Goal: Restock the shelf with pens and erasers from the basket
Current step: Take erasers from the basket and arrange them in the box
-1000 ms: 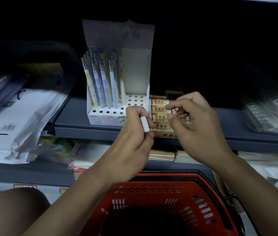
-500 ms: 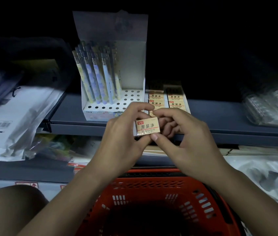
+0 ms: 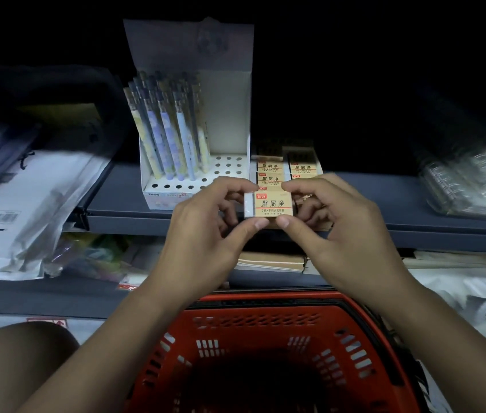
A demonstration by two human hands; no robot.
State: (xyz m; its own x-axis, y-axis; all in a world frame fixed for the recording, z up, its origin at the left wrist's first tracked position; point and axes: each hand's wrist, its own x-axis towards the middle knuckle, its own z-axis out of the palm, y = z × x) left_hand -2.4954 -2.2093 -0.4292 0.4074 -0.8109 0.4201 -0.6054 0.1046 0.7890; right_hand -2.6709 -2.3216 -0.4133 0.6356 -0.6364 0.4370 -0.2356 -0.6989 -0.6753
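Holding a small rectangular eraser in a tan paper sleeve printed "2B·ERASER" up in front of the dark grey metal shelf, both hands share the work; the left hand has its grip closed on the eraser's left end, thumb under the bottom edge and curled fingers over the top; the right hand mirrors it on the right end, thumb tip below, fingers curled across the top edge; the two thumbs sit just beside each other beneath the sleeve; the eraser's white end pokes out on the left, label facing the camera; directly behind it on the shelf lie rows of matching tan-sleeved erasers, stacked flat; to their left stands a white cardboard display box with a perforated base, lid flap raised, holding a cluster of pastel blue and yellow patterned pens upright in its left half; below the forearms sits the red plastic shopping basket with slotted walls, its inside too dark to read; clear plastic-wrapped packets rest at the left of the shelf.
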